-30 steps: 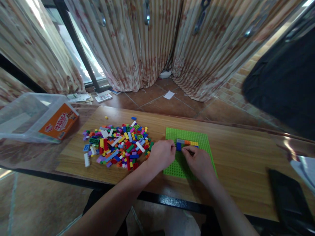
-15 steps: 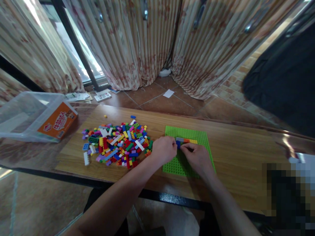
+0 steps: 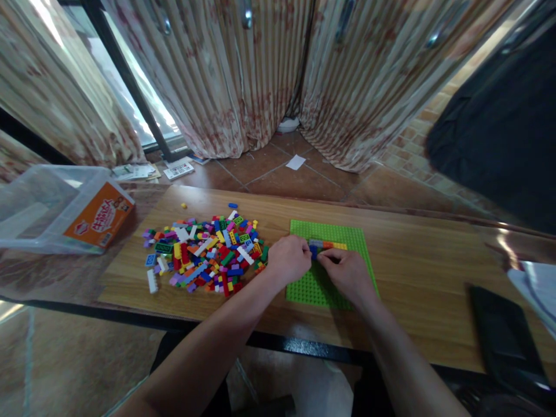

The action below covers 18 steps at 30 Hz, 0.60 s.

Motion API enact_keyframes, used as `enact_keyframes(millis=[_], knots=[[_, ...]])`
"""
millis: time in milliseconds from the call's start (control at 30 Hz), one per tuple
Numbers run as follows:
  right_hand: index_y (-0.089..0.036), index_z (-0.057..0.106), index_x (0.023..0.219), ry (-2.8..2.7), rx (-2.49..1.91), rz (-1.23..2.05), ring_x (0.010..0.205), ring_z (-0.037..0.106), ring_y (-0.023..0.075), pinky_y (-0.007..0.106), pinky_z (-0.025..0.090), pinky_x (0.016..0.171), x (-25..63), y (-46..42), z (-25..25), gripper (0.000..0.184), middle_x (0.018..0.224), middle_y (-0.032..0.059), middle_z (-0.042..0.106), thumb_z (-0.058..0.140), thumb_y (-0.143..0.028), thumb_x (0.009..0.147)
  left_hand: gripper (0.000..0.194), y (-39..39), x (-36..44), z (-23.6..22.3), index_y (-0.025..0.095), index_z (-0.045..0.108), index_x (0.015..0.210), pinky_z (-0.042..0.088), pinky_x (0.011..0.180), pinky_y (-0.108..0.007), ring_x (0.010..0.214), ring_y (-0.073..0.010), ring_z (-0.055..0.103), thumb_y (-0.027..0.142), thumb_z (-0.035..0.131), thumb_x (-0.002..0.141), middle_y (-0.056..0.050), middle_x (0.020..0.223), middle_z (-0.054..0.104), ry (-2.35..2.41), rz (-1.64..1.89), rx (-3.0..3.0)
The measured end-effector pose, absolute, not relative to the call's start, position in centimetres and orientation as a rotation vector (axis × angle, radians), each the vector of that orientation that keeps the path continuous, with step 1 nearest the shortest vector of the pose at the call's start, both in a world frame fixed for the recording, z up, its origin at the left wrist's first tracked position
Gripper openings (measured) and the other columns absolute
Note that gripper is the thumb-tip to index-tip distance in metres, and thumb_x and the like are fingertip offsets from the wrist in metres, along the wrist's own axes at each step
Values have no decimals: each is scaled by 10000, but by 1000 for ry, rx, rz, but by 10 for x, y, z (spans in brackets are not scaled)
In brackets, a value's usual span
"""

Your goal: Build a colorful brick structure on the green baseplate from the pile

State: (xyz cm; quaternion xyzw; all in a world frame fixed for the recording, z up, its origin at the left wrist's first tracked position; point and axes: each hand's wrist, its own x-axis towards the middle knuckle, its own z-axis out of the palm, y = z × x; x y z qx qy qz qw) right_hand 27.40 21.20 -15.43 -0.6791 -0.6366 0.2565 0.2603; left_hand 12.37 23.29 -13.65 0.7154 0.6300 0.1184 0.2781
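Observation:
A green studded baseplate (image 3: 305, 295) lies on the table under both my hands. Near its back runs a row of grey, orange and yellow bricks (image 3: 329, 245). A blue brick (image 3: 313, 252) sits in front of the grey end of that row. My left hand (image 3: 289, 259) is closed, its fingertips up against the blue brick's left side. From the right, my right hand (image 3: 347, 273) has thumb and forefinger pinched together close to the same brick. Whatever either hand's fingers hold is hidden or too small to make out.
A large heap of mixed coloured bricks (image 3: 208, 255) spreads left of the baseplate. A clear plastic bin (image 3: 52, 208) with an orange label stands at the far left. At the right lie a black flat object (image 3: 506, 336) and some papers (image 3: 534, 289).
Both hands stay at the blue brick, with only slight shifts of the fingers. The whole view has drifted a little as the head moved.

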Motion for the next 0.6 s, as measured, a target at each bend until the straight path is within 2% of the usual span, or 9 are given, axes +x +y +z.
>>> enact_keyframes(millis=[133,300,600], knots=[[-200,768,738,-1757,-1833,656,595,619,169,284,391,583,273,211,-155,289,671,39,730,520,-339,790,244,235,125,-137,227,781,863,527,734,-348,840,-259,696,267,545,817,-88,842,754,1691,331,1922],[-193,764,737,-1780,-1835,625,547,584,155,279,364,557,272,210,-154,307,627,36,709,505,-345,799,251,235,125,-137,224,777,852,527,727,-365,842,-274,695,265,532,814,-92,841,752,1695,332,1916],[-192,756,763,-1765,-1803,657,593,617,172,286,398,581,277,208,-153,303,683,46,730,522,-379,808,254,225,121,-137,202,750,848,490,716,-308,807,-229,671,260,504,874,-73,837,738,1645,415,1987]])
